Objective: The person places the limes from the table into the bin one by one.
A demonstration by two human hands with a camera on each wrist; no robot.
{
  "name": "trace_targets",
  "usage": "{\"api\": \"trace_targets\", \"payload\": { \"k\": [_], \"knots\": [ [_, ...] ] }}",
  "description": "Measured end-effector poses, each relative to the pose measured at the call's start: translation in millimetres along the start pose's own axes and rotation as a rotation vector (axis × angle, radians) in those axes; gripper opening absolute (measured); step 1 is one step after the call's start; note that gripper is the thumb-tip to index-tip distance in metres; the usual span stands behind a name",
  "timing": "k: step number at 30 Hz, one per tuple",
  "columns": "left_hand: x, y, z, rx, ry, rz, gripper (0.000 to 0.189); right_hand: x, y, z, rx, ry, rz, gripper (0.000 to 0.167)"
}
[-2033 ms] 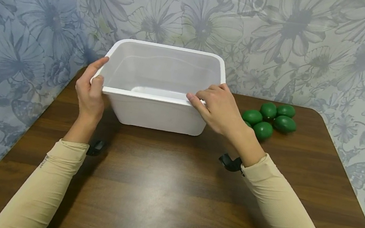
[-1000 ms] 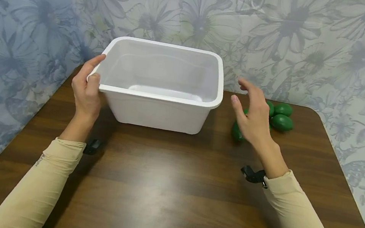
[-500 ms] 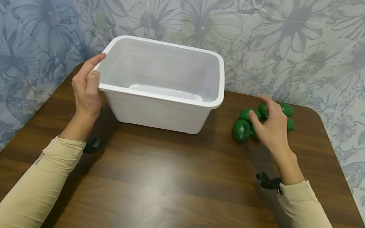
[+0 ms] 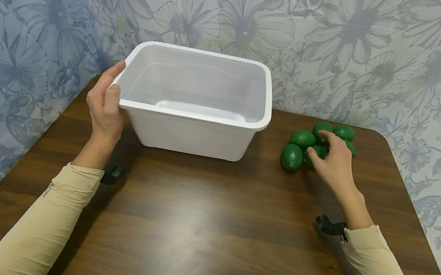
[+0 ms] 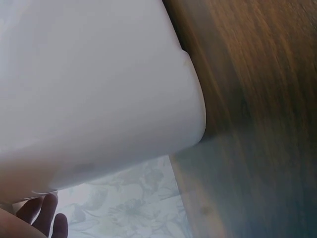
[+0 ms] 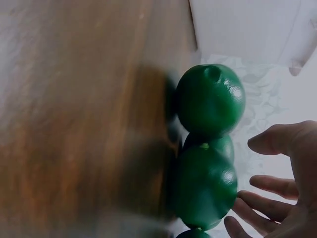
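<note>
A white plastic bin (image 4: pixel 193 135) with a rounded rim stands upright at the back of the table. My left hand (image 4: pixel 104 110) grips its left rim, thumb at the near corner; in the left wrist view the bin's wall (image 5: pixel 109 84) hides most of that hand. Several glossy dark green limes (image 4: pixel 292 157) lie bunched to the right of the bin. Over this bunch hovers my right hand (image 4: pixel 335 164), thumb and fingers spread around a lime (image 4: pixel 316 155) in the middle. In the right wrist view, thumb and fingers (image 6: pixel 272 141) are parted beside the nearest limes (image 6: pixel 205 186).
The brown wooden table (image 4: pixel 192 222) has a rounded far right corner. A wall with flowered paper (image 4: pixel 348 57) rises right behind the bin and limes. Each wrist carries a small black camera (image 4: pixel 330 226).
My right hand has let go of the bin's right side, moved right and come down over the limes. The left hand keeps its hold, and the bin has barely shifted.
</note>
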State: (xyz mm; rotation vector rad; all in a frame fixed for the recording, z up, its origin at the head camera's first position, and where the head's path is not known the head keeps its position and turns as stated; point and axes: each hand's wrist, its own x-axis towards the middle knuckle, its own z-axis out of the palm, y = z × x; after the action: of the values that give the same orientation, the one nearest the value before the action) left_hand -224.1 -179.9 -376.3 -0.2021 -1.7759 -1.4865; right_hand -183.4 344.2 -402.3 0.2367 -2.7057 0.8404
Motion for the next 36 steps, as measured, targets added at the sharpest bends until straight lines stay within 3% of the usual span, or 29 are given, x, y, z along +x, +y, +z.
{"api": "trace_targets", "payload": {
  "k": [11, 20, 28, 36],
  "knots": [
    [3.4, -4.1, 0.6, -0.024, -0.008, 0.012, 0.056, -5.4, 13.7, 2.2, -0.044, -0.093, 0.030, 0.058],
    [2.7, -4.0, 1.3, -0.031, -0.008, 0.007, 0.056, -8.7, 17.2, 3.1, -0.046, -0.113, 0.042, 0.061],
    [-0.1, 9.4, 7.0, -0.040, 0.015, -0.047, 0.056, -10.9, 16.2, -2.4, -0.052, -0.075, 0.087, 0.063],
    [2.6, -3.8, 0.6, -0.024, -0.015, 0.016, 0.056, -10.2, 9.3, -10.8, -0.057, -0.026, 0.081, 0.062]
  ]
}}
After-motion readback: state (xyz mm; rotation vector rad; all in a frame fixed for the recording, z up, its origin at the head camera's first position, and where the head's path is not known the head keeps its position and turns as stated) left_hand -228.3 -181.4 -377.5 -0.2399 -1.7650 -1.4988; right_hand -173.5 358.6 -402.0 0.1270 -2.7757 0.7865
